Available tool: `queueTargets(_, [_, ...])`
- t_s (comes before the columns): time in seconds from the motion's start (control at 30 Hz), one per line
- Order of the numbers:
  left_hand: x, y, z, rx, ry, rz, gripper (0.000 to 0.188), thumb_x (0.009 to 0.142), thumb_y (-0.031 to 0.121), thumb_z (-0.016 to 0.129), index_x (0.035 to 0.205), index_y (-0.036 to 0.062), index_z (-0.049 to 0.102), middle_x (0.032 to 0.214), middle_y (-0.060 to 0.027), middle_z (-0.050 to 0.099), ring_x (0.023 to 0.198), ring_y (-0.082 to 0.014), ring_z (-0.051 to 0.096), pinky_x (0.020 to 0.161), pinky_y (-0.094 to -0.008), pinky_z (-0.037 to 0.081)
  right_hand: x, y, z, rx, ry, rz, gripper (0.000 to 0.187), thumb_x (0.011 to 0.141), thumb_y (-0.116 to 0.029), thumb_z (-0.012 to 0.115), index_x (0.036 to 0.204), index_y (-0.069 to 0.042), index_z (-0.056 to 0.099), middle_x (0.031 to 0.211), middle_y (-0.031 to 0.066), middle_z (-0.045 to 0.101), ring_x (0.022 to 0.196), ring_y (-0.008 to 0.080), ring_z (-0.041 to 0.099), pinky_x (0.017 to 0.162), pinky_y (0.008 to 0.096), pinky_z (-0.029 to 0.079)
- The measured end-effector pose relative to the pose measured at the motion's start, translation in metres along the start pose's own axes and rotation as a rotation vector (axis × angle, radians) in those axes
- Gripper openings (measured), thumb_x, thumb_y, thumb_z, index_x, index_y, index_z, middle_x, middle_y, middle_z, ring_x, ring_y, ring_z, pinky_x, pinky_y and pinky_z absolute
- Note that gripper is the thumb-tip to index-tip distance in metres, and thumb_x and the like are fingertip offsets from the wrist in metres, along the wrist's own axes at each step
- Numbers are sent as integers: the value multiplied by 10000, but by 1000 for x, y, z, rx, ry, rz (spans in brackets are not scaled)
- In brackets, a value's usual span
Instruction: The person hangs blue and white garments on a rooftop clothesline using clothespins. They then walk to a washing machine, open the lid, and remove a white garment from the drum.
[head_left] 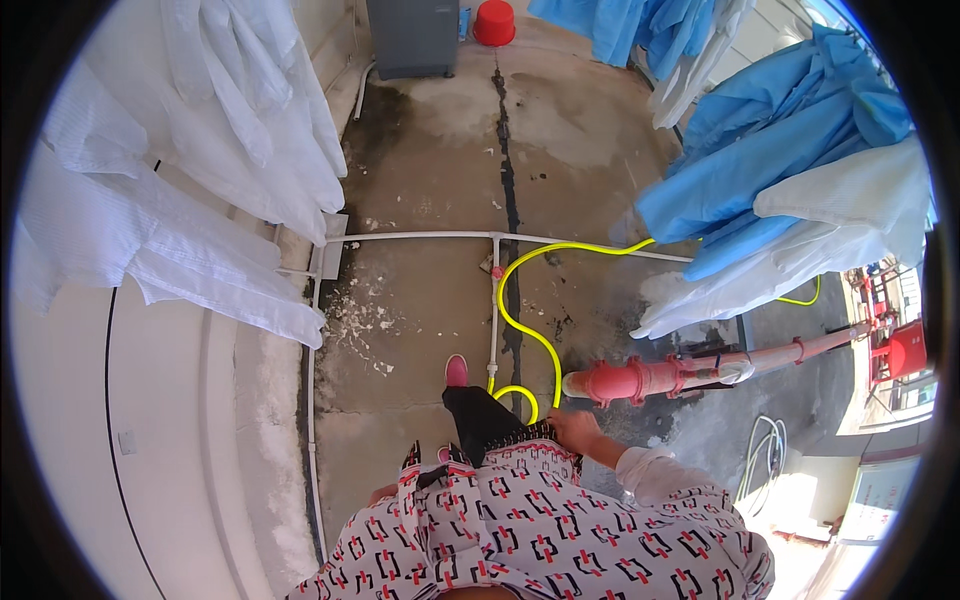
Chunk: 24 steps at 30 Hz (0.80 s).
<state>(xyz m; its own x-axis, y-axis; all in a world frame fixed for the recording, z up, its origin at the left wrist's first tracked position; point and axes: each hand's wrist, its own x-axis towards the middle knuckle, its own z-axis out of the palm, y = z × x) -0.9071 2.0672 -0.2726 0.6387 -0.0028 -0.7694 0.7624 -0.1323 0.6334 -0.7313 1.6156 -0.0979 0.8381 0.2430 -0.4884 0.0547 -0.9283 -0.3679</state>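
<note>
The right hand (575,430), fingers curled, is by the hem of the patterned garment (530,520), though I cannot tell whether it grips; the left hand (380,494) has hidden fingers, and the yellow hose (557,380) bends toward the floor's right edge, probably slack for easy moving.

Hose (557,372) lies on floor (420,300), just beyond right hand (575,430); pipe (640,381) right of hose. Garments (235,130) hang left, more garments (770,150) right. Bucket (494,24) at far end, beside cabinet (412,38).
</note>
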Motion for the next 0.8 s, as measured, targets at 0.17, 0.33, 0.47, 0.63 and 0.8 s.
queueTargets(0.17, [73, 127, -30, 83, 22, 72, 261, 862, 298, 630, 938, 50, 660, 833, -16, 647, 749, -88, 577, 688, -256, 470, 128, -14, 27, 142, 45, -212, 205, 880, -335, 507, 952, -159, 583, 739, 179, 626, 669, 373, 615, 582, 481, 476])
queueTargets(0.33, [143, 245, -60, 101, 65, 105, 254, 857, 293, 635, 942, 54, 661, 833, -21, 650, 754, -92, 582, 692, -259, 472, 213, -23, -34, 252, -104, -145, 278, 895, -373, 493, 960, -122, 593, 805, 193, 625, 771, 408, 589, 664, 479, 461])
queueTargets(0.47, [209, 341, -78, 140, 38, 115, 249, 853, 288, 638, 944, 58, 661, 834, -24, 651, 758, -96, 586, 696, -261, 473, 251, 23, -48, 440, -400, -176, 317, 925, -353, 497, 1045, -77, 598, 901, 143, 637, 817, 281, 596, 724, 381, 455])
queueTargets(0.63, [293, 438, -100, 189, -24, 145, 243, 848, 283, 643, 948, 62, 663, 835, -29, 653, 762, -100, 591, 700, -264, 475, 237, 16, -143, 1302, -934, 457, 530, 925, -321, 528, 1383, -93, 390, 1404, -8, 419, 1175, 190, 463, 1009, 331, 341])
queueTargets(0.8, [368, 545, -130, 274, -113, 200, 238, 843, 278, 647, 952, 67, 664, 836, -34, 655, 767, -105, 595, 704, -267, 477, 281, -4, -193, 2034, -619, 1174, 529, 917, -322, 527, 1375, -96, 387, 1407, 72, 394, 1181, 225, 464, 1015, 354, 329])
